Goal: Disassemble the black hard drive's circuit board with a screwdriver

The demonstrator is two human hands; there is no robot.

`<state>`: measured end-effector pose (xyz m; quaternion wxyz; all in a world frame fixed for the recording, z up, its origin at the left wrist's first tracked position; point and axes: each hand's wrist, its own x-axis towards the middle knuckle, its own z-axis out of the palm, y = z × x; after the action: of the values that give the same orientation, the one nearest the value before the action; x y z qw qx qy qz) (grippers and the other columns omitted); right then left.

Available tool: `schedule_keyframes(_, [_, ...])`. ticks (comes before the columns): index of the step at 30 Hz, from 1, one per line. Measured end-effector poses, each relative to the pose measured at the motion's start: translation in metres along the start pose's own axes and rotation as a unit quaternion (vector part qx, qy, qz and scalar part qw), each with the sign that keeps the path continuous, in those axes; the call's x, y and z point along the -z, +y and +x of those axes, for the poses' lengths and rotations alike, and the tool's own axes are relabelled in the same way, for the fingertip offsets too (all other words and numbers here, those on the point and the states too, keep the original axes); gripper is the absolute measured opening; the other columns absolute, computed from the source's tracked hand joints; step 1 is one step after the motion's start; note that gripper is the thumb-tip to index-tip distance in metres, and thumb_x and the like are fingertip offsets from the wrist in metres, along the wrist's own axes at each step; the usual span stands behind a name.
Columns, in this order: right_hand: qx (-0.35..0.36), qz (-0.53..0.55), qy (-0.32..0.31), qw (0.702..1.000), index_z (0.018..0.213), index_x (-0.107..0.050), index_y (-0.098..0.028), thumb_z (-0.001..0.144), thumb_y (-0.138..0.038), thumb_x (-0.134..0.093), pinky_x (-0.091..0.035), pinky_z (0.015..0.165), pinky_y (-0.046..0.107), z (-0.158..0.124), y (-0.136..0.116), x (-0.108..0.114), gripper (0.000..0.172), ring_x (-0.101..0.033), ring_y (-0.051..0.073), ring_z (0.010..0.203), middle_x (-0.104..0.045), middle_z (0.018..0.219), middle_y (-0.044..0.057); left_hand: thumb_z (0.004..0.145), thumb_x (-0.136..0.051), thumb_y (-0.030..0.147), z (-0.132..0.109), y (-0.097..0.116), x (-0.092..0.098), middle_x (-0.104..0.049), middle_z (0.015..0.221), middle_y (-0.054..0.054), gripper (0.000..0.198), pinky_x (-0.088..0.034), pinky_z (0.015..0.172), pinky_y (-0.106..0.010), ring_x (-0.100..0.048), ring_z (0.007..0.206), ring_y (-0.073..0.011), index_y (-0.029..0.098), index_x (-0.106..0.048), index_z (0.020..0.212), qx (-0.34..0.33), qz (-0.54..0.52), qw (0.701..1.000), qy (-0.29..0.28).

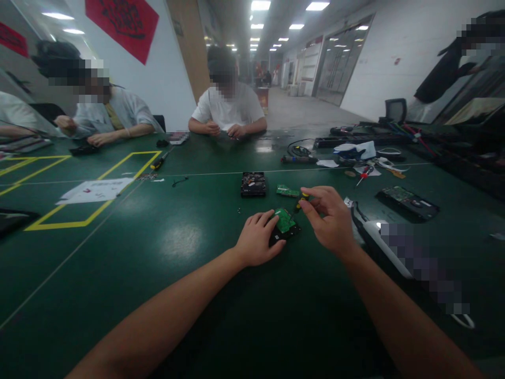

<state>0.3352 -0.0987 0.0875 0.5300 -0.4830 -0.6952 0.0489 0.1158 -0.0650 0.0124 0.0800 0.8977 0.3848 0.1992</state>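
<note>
A hard drive (281, 233) with a green circuit board (284, 220) facing up lies on the table in front of me. My left hand (258, 237) is closed on its left side, fingers over the top and thumb along the near edge. In a fingertip grip, my right hand (325, 218) holds a small black and yellow screwdriver (302, 201), tilted, its lower end at the board's right side. Just beyond lies a loose green circuit board (288, 191). Another hard drive (253, 184) sits farther off to the left. Tiny screws (239, 210) rest near my left hand.
At right are a further hard drive (408, 202), a red and white screwdriver (365, 175) and a white device (389, 247) with a blurred-out part. Cables and tools (300, 158) lie behind. Leftward are paper (97, 190) and a yellow-handled screwdriver (158, 162). Across the table, people (229, 108) sit working.
</note>
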Motion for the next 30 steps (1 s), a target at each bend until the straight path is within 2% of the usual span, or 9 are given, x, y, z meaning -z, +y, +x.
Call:
schedule_keyframes(10, [0.027,-0.065,-0.054,0.996,0.115,-0.076,-0.027,0.092,-0.033,-0.073,-0.061,0.068,0.036,0.015,-0.006,0.024,0.023,-0.070,0.019,0.080,-0.075,0.107,0.006,0.094,-0.057,0.061,-0.001,0.000,0.003,-0.045,0.160,-0.014,0.073,-0.036,0.118,-0.058,-0.044,0.142,-0.0385,0.021,-0.047,0.154,0.001,-0.003,1.000,-0.004])
schedule_keyframes(18, [0.027,-0.082,-0.062,0.994,0.109,-0.079,-0.028,0.096,-0.032,-0.070,-0.060,0.073,0.037,0.015,-0.009,0.037,0.017,-0.073,0.021,0.086,-0.079,0.104,0.004,0.095,-0.055,0.062,-0.002,-0.002,0.001,-0.043,0.161,-0.014,0.074,-0.035,0.119,-0.059,-0.042,0.144,-0.0390,0.020,-0.046,0.155,0.001,-0.002,1.000,-0.010])
schedule_keyframes(23, [0.013,-0.090,-0.084,0.992,0.109,-0.079,-0.027,0.097,-0.033,-0.069,-0.060,0.076,0.036,0.013,-0.011,0.042,0.017,-0.073,0.020,0.089,-0.079,0.106,0.004,0.095,-0.055,0.062,-0.002,0.000,0.003,-0.044,0.161,-0.014,0.073,-0.036,0.119,-0.057,-0.043,0.143,-0.0381,0.020,-0.046,0.154,0.007,0.013,1.000,-0.011])
schedule_keyframes(30, [0.019,-0.091,-0.102,0.990,0.108,-0.079,-0.025,0.095,-0.033,-0.069,-0.058,0.073,0.034,0.020,-0.014,0.042,0.018,-0.072,0.020,0.085,-0.078,0.103,0.006,0.095,-0.055,0.061,-0.002,0.001,0.004,-0.044,0.161,-0.012,0.072,-0.035,0.120,-0.057,-0.043,0.144,-0.0371,0.021,-0.047,0.154,0.009,0.017,1.000,-0.010])
